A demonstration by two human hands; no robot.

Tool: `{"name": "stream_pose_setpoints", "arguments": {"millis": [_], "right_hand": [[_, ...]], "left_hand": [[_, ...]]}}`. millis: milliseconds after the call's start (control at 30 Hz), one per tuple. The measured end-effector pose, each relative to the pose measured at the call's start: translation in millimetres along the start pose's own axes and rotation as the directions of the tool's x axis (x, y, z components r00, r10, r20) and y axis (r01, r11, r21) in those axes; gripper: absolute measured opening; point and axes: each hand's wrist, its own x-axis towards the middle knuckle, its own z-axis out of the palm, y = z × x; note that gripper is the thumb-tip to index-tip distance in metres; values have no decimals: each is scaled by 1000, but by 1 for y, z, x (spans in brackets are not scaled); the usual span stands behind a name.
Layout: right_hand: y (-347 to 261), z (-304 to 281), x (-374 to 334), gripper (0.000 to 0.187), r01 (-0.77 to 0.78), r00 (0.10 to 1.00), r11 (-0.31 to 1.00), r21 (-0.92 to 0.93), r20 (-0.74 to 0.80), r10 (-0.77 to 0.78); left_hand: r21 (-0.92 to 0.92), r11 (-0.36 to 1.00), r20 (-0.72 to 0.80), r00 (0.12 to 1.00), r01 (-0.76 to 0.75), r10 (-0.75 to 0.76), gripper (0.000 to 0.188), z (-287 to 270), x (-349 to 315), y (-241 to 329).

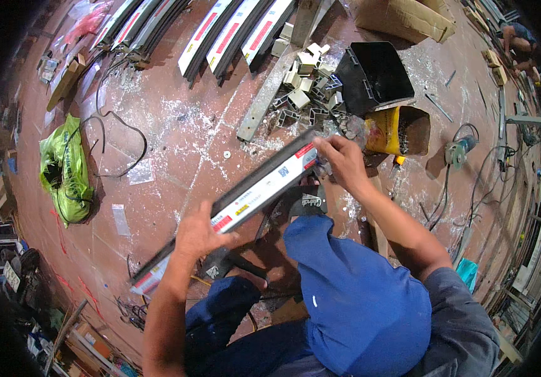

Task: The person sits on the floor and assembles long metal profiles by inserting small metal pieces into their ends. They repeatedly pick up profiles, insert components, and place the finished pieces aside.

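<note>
A long white metal profile with a black strip along its edge and red and yellow labels slants across in front of my knees. My left hand grips it along its lower left half, fingers over the far side and thumb on the near face. Close to its upper right end, my right hand is closed round the edge. The lower left end of the profile hangs past my left forearm, partly hidden by it. Below the profile, my slippers stand on the floor.
Similar profiles lie in rows at the far side. Cut profile pieces are heaped beside a black bin and a yellow container. An angle grinder with its cable lies at right, a green bag at left.
</note>
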Motion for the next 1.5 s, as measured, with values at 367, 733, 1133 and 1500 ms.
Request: {"name": "stream_pose_setpoints", "arguments": {"millis": [367,733,1133,1500], "right_hand": [[57,58,41,26,-59,997,942,329,-18,69],[39,35,29,37,-31,999,974,225,-25,38],[-17,-171,25,23,15,939,676,-737,-221,-262],[106,-215,80,13,325,942,345,-881,268,-203]], "left_hand": [[288,955,-441,875,-76,202,75,57,45,-49],[89,992,-244,963,-91,110,88,27,58,-22],[51,995,-276,957,-80,92,88,19,69,-20],[194,980,-295,955,38,21,75,23,69,-2]]}}
